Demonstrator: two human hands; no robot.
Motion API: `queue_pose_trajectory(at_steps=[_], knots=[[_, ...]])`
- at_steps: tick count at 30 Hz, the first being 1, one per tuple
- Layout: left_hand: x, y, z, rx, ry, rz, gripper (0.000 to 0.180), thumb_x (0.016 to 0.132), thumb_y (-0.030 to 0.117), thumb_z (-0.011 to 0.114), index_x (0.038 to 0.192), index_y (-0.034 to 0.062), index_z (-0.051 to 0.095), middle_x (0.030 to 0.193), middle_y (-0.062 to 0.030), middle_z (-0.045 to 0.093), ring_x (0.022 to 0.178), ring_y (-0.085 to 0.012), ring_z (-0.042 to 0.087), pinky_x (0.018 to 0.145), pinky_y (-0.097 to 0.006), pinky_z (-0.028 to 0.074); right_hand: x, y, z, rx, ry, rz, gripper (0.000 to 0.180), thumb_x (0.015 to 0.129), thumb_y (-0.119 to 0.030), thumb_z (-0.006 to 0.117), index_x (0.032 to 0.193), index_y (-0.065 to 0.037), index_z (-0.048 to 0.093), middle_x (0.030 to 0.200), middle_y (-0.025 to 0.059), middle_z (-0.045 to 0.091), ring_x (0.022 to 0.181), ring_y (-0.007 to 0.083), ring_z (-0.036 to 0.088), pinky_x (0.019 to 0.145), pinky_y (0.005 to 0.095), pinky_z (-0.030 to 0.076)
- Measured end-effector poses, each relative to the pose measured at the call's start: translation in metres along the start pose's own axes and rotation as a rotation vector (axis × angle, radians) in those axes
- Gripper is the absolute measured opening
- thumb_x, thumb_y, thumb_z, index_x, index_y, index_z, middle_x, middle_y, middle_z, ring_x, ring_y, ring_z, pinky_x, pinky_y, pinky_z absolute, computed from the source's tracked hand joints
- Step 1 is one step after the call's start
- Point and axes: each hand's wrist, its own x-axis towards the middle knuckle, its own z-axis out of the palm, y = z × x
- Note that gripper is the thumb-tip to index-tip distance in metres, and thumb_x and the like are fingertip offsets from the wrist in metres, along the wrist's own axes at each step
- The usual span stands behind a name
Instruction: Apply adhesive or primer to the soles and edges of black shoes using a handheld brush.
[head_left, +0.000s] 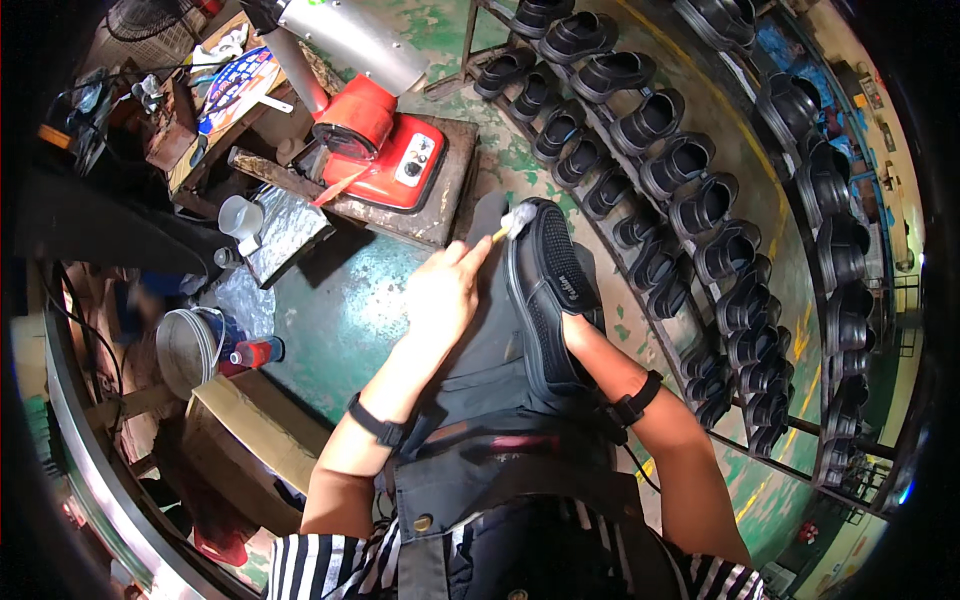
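One black shoe (pixel 545 290) is sitting on the right hand (pixel 579 338), at three o'clock from the left hand (pixel 442 290). The left fingers (pixel 472 256) are pinching a yellow-handled tool (pixel 513 224), and its whitish head seems to be touching the toe. The right fingers are hiding inside the shoe, so I cannot tell their state. At eleven o'clock of the view, a red machine (pixel 385 160) is standing; at two o'clock, rows of black shoes (pixel 675 168) are resting.

A black slip-on shoe (pixel 546 290), its upper perforated and marked with pale lettering, points its toe away from the person. A yellow-handled dauber (pixel 516 221) slants, fluffy white head at the toe's left edge.
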Motion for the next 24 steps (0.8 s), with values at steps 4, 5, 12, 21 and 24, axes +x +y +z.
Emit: queue_pose_trajectory(at_steps=[4, 5, 12, 21, 24], knots=[[0.002, -0.001, -0.001, 0.013, -0.016, 0.021, 0.044, 0.075, 0.000, 0.064, 0.117, 0.0126, 0.068, 0.082, -0.0072, 0.059, 0.077, -0.0274, 0.062, 0.069, -0.037, 0.051, -0.001, -0.014, -0.003, -0.055, -0.004, 0.088, 0.043, 0.101, -0.002, 0.039, 0.144, 0.000, 0.035, 0.136, 0.0113, 0.046, 0.125, 0.0168, 0.044, 0.111, 0.0286, 0.033], [-0.003, 0.000, -0.005, 0.020, -0.025, 0.010, 0.045, 0.075, -0.001, 0.064, 0.117, 0.0128, 0.068, 0.083, -0.0068, 0.059, 0.077, -0.0272, 0.062, 0.069, -0.037, 0.051, 0.000, -0.010, -0.003, -0.024, -0.008, 0.107, 0.043, 0.102, -0.002, 0.038, 0.145, 0.001, 0.035, 0.137, 0.0112, 0.046, 0.126, 0.0167, 0.044, 0.112, 0.0286, 0.033], [0.001, 0.001, -0.006, 0.078, -0.011, 0.013, 0.050, 0.071, 0.000, 0.066, 0.119, 0.0137, 0.068, 0.086, -0.0053, 0.061, 0.078, -0.0253, 0.061, 0.070, -0.035, 0.051, -0.002, 0.042, 0.012, 0.101, 0.132, -0.109, 0.042, 0.099, -0.002, 0.044, 0.140, 0.003, 0.038, 0.134, 0.0130, 0.047, 0.126, 0.0182, 0.044, 0.112, 0.0288, 0.033], [-0.006, 0.003, -0.013, 0.099, 0.006, 0.039, 0.055, 0.067, -0.002, 0.065, 0.119, 0.0145, 0.067, 0.094, -0.0026, 0.062, 0.079, -0.0238, 0.059, 0.071, -0.033, 0.051, 0.009, 0.021, 0.012, -0.039, 0.192, -0.285, 0.025, 0.092, -0.003, 0.049, 0.117, -0.001, 0.052, 0.109, 0.0106, 0.054, 0.106, 0.0229, 0.053, 0.094, 0.0311, 0.044], [-0.006, 0.004, -0.014, 0.138, -0.052, 0.029, 0.054, 0.068, -0.002, 0.063, 0.120, 0.0147, 0.067, 0.092, -0.0024, 0.061, 0.078, -0.0238, 0.058, 0.070, -0.033, 0.050, 0.006, 0.010, 0.011, 0.140, 0.253, -0.263, 0.024, 0.093, -0.004, 0.050, 0.117, -0.002, 0.052, 0.112, 0.0085, 0.055, 0.108, 0.0205, 0.053, 0.097, 0.0305, 0.044]])
